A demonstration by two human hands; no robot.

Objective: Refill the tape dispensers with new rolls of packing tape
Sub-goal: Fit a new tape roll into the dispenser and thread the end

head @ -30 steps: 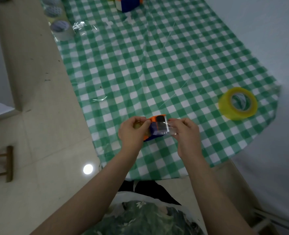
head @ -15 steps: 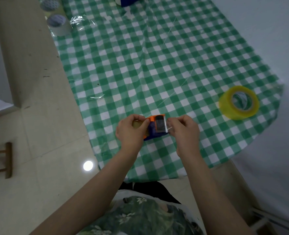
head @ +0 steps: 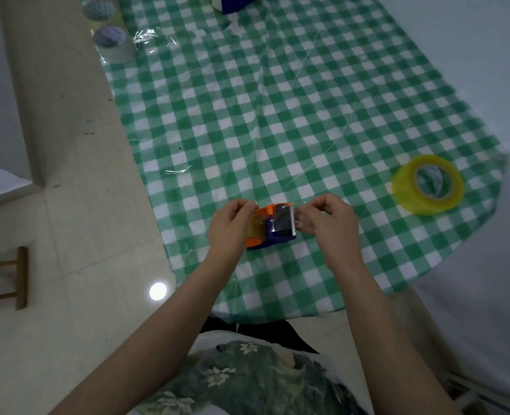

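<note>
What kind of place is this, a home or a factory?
Probably a home: a table under a green checked cloth, a pale tiled floor, and a small wooden stool. No machinery shows.

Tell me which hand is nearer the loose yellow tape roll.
Right. The right hand sits between the orange-and-blue tape dispenser and the yellow tape roll; the left hand is beyond the dispenser.

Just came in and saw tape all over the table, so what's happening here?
A person is loading an orange and blue tape dispenser over a green checked tablecloth. The left hand grips its roll end, while the right hand pinches the clear tape end at the front. A yellow tape roll lies apart to the right.
</note>
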